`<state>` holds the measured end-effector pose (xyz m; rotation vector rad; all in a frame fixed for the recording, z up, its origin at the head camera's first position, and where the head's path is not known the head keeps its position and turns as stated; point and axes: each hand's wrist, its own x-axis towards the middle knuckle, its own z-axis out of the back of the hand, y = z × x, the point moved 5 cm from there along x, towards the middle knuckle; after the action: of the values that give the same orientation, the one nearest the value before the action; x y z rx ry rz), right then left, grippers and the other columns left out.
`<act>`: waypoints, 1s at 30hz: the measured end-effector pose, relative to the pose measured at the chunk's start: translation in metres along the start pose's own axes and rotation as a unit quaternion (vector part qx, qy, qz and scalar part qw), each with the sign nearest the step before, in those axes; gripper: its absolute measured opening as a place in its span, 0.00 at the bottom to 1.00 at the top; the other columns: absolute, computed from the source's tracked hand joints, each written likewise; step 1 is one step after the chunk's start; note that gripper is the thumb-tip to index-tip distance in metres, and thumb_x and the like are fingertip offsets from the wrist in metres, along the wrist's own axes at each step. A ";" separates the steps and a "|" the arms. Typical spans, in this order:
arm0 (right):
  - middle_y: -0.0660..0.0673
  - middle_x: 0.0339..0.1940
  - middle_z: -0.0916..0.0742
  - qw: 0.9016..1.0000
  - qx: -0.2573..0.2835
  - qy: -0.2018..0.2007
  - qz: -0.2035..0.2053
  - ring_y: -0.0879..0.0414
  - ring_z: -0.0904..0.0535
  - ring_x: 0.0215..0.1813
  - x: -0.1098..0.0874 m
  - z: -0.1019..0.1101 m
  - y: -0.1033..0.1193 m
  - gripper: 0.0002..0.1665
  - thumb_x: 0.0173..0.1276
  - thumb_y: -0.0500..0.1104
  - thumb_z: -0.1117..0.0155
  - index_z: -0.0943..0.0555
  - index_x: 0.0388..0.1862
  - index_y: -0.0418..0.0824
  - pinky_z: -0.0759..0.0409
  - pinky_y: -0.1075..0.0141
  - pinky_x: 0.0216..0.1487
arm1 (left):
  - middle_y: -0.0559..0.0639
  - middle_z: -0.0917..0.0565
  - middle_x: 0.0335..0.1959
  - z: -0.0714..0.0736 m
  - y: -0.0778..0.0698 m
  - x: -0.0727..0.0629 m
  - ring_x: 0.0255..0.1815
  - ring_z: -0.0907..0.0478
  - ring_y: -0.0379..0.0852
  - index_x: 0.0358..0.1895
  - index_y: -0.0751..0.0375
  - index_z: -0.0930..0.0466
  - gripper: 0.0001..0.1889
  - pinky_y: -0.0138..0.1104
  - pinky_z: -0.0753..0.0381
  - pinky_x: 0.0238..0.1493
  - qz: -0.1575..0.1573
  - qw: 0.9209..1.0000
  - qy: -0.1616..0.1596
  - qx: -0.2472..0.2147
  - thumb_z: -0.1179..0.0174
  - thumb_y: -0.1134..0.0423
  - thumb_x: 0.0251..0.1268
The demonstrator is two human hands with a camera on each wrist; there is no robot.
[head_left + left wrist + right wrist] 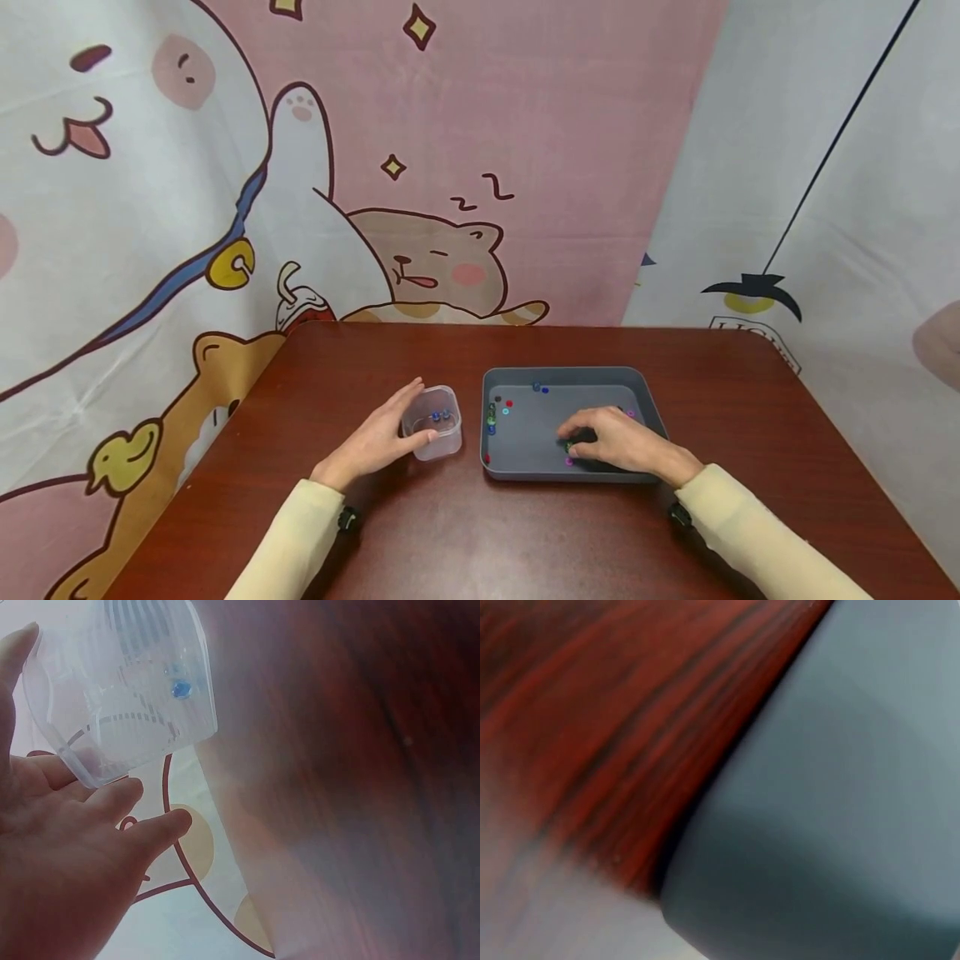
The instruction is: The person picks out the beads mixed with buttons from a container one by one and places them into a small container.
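My left hand [377,437] holds a small clear plastic container [438,448], its thumb at the near side and fingers at the left side. Blue marbles [437,417] lie inside; the left wrist view shows one blue marble [181,689] through the wall. Over the grey tray [525,477], my right hand [615,439] reaches in with thumb and forefinger pinching a dark green marble [568,447]. A pink bead [569,462] lies just below these fingertips. The right wrist view shows the outer wall of the tray [802,795], but not the fingers.
Along the tray's left side lie green and blue marbles [491,420], a red bead [509,403] and a cyan ring [506,411]. Blue marbles [537,387] sit near its back wall. The brown wooden table [480,533] meets a cartoon-printed cloth [570,167] behind.
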<state>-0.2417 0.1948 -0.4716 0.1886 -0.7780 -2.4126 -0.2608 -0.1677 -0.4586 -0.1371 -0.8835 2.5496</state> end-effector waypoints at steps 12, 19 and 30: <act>0.56 0.45 0.11 0.999 -0.035 -0.005 0.013 0.58 0.15 0.49 0.003 0.001 0.003 0.11 0.67 0.40 0.24 0.10 0.48 0.48 0.16 0.57 0.50 | 0.53 0.44 0.84 0.001 0.000 0.000 0.80 0.40 0.56 0.83 0.55 0.44 0.50 0.56 0.37 0.75 -0.002 1.000 -0.002 -0.001 0.31 0.38 0.64; 0.57 0.44 0.12 0.997 -0.068 -0.010 0.025 0.58 0.15 0.48 0.003 0.000 0.005 0.11 0.66 0.39 0.24 0.10 0.46 0.49 0.18 0.52 0.51 | 0.52 0.45 0.84 0.000 0.001 0.000 0.81 0.41 0.55 0.83 0.55 0.45 0.51 0.55 0.38 0.75 -0.002 1.000 -0.001 0.003 0.32 0.37 0.64; 0.57 0.43 0.12 0.996 -0.075 -0.019 0.040 0.58 0.16 0.48 0.003 0.001 0.008 0.10 0.66 0.37 0.25 0.09 0.45 0.49 0.20 0.49 0.51 | 0.53 0.44 0.84 0.000 0.000 0.000 0.81 0.41 0.56 0.83 0.55 0.45 0.50 0.56 0.37 0.75 0.000 1.000 0.000 -0.002 0.32 0.38 0.64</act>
<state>-0.2401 0.1886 -0.4664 0.0512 -0.6063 -2.3921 -0.2612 -0.1677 -0.4586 -0.1394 -0.8896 2.5478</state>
